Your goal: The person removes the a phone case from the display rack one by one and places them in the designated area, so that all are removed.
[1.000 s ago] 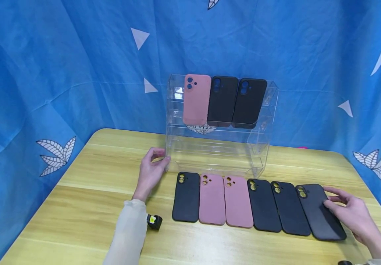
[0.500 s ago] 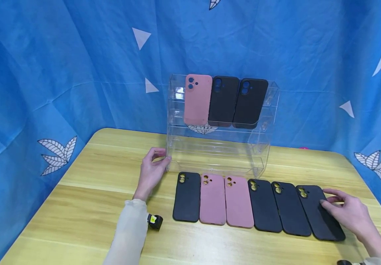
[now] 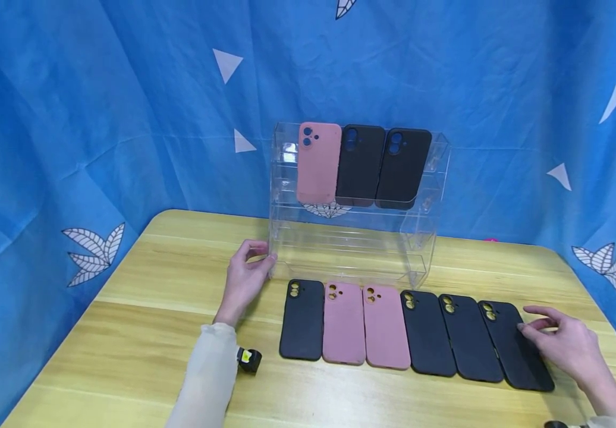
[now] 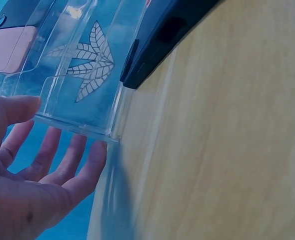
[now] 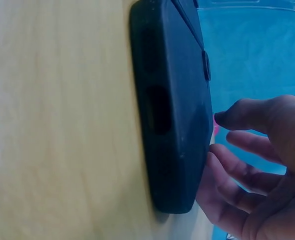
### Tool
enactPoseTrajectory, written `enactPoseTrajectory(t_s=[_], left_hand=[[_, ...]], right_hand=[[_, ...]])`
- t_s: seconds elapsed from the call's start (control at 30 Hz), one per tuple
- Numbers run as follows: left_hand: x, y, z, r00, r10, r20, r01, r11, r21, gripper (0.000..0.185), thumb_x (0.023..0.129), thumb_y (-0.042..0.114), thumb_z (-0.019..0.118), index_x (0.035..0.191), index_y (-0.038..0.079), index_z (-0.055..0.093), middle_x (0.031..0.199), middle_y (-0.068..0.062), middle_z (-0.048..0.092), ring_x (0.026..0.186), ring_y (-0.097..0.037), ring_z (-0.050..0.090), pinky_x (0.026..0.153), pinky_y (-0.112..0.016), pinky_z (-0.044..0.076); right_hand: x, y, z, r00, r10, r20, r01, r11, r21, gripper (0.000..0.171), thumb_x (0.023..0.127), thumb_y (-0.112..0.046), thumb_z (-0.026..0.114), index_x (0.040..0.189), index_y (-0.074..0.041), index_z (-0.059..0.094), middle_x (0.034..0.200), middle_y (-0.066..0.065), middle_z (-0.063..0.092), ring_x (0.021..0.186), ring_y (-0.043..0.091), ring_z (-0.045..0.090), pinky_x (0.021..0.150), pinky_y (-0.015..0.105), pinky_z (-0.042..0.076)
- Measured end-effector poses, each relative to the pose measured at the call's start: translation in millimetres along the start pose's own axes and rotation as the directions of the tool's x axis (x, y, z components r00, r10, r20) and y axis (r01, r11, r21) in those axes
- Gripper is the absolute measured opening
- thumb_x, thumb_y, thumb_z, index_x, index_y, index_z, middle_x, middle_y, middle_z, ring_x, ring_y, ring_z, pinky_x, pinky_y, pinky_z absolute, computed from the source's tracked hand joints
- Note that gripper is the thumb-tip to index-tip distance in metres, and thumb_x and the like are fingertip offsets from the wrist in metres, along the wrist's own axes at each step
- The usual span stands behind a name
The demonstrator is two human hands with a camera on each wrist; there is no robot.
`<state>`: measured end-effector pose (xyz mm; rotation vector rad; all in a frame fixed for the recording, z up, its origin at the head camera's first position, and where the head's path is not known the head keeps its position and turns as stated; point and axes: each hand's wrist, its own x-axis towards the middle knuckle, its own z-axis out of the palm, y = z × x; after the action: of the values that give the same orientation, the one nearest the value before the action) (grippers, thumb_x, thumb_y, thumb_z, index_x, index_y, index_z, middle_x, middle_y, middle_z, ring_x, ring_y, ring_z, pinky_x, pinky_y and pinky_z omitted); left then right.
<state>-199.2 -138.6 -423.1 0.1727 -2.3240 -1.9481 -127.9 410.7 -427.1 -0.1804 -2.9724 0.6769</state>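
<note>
At the lower right of the head view the right hand (image 3: 565, 345) lies on the counter (image 3: 142, 333) with its grip apart, fingers relaxed and their tips touching the right edge of the outermost black case (image 3: 517, 348), which lies flat, camera cut-out away from the person, at the right end of a row of six. By its look this case is light, thin and somewhat flexible, with a matt skin that should not slip much; lying flush on the wood it offers little to pinch, so my judgement is that the long side edges are the place to take it, with a fingertip worked under the free right edge first. The right wrist view shows what the head view cannot: the case's side wall (image 5: 170, 115) with its button bump and port opening, and the fingertips (image 5: 222, 160) meeting its edge rather than wrapping it. Left along the row come two more black cases, two pink cases (image 3: 364, 324) and another black one. Farther back, left of centre, the left hand (image 3: 246, 276) rests with straight fingers against the lower left corner of the clear acrylic rack (image 3: 340, 249), grip likewise apart; the left wrist view shows the fingers (image 4: 62, 165) behind that transparent corner (image 4: 82, 115), nothing enclosed. On the rack's top tier stand one pink case (image 3: 319, 163) and two black ones, before the blue cloth backdrop (image 3: 99, 107).
</note>
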Motion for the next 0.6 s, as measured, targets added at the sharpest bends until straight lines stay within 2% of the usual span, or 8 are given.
enactPoseTrajectory(t_s=[0.07, 0.13, 0.2, 0.3, 0.47, 0.6], left_hand=[[0.3, 0.7, -0.8, 1.0, -0.002, 0.007, 0.002, 1.0, 0.016, 0.031, 0.097, 0.016, 0.068, 0.126, 0.01, 0.059, 0.133, -0.016, 0.061, 0.119, -0.036, 0.067, 0.086, -0.037, 0.062], [0.5, 1.3, -1.9, 1.0, 0.001, 0.01, -0.001, 0.999, 0.039, 0.032, 0.097, 0.017, 0.068, 0.127, 0.01, 0.059, 0.134, -0.015, 0.06, 0.121, -0.036, 0.066, 0.089, -0.039, 0.061], [0.8, 2.2, -3.5, 1.0, 0.012, 0.011, -0.013, 0.998, 0.057, 0.034, 0.097, 0.017, 0.069, 0.129, 0.011, 0.058, 0.135, -0.014, 0.06, 0.121, -0.036, 0.066, 0.093, -0.042, 0.06], [1.9, 5.9, -6.5, 0.999, 0.051, 0.003, -0.051, 0.996, 0.066, 0.037, 0.097, 0.016, 0.068, 0.132, 0.01, 0.058, 0.134, -0.014, 0.061, 0.122, -0.036, 0.066, 0.1, -0.045, 0.057], [3.8, 20.4, -11.7, 0.989, 0.146, -0.036, -0.144, 0.988, 0.054, 0.037, 0.099, 0.017, 0.066, 0.134, 0.008, 0.057, 0.133, -0.016, 0.061, 0.122, -0.035, 0.064, 0.107, -0.045, 0.053], [5.3, 36.1, -13.6, 0.972, 0.222, -0.077, -0.22, 0.975, 0.035, 0.035, 0.099, 0.016, 0.066, 0.133, 0.007, 0.059, 0.132, -0.018, 0.062, 0.12, -0.032, 0.064, 0.105, -0.042, 0.054]], right_hand=[[-0.3, -1.1, -1.0, 1.0, -0.01, -0.03, 0.01, 1.0, 0.008, 0.042, 0.093, -0.025, 0.072, 0.125, 0.003, 0.066, 0.082, 0.0, 0.076, 0.064, -0.023, 0.048, 0.057, 0.019, 0.038], [-0.4, -3.0, -1.8, 0.997, -0.025, -0.067, 0.025, 1.0, 0.008, 0.04, 0.093, -0.024, 0.072, 0.123, 0.002, 0.067, 0.079, -0.006, 0.074, 0.064, -0.026, 0.046, 0.056, 0.019, 0.038], [-0.2, -6.3, -2.6, 0.994, -0.036, -0.103, 0.037, 0.999, 0.012, 0.038, 0.093, -0.024, 0.071, 0.122, 0.002, 0.068, 0.076, -0.018, 0.07, 0.064, -0.028, 0.044, 0.054, 0.02, 0.039], [0.9, -12.3, -4.0, 0.988, -0.048, -0.149, 0.051, 0.998, 0.023, 0.035, 0.094, -0.024, 0.069, 0.12, 0.0, 0.07, 0.074, -0.038, 0.053, 0.065, -0.031, 0.041, 0.054, 0.02, 0.039], [5.3, -25.4, -5.3, 0.979, -0.064, -0.193, 0.072, 0.997, 0.035, 0.033, 0.094, -0.024, 0.069, 0.118, -0.001, 0.072, 0.076, -0.043, 0.046, 0.067, -0.031, 0.04, 0.056, 0.016, 0.038], [9.7, -36.7, -5.0, 0.972, -0.072, -0.225, 0.089, 0.994, 0.065, 0.033, 0.094, -0.024, 0.069, 0.117, -0.002, 0.072, 0.077, -0.046, 0.044, 0.068, -0.032, 0.04, 0.055, 0.014, 0.039]])
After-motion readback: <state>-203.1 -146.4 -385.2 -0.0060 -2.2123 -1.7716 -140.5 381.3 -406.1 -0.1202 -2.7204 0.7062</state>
